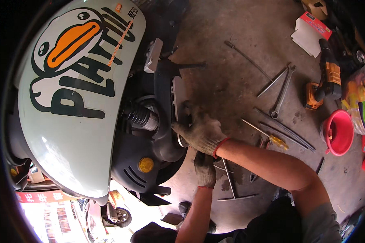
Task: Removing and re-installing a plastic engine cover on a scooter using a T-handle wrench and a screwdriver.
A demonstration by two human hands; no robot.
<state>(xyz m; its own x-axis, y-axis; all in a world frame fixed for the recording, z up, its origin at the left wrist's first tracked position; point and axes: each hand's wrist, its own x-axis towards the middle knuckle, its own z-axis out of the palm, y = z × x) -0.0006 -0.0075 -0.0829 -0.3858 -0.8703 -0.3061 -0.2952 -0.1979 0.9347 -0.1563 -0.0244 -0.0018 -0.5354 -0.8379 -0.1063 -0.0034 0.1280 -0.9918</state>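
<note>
A scooter with a pale green body panel (69, 141) fills the left side, its dark lower housing (129, 166) facing me. On its right flank is a long silver-edged cover (177, 97). My right hand (205, 135), in a grey knit glove with a red cuff, grips the lower part of this cover, thumb on its near face and the other fingers around its outer side. Just below, my left hand (205, 170), gloved alike, is closed under the cover's lower end; what it holds is hidden. A black coil spring (140, 117) shows beside the housing.
On the concrete floor lie a T-handle wrench (232, 182), a combination spanner (283, 93), a long-shafted T-bar (251, 60), a yellow-handled screwdriver (278, 141) and long dark rods (288, 131). Right: an orange-black cordless drill (328, 77), a red bowl (340, 131) and an opened box (308, 36).
</note>
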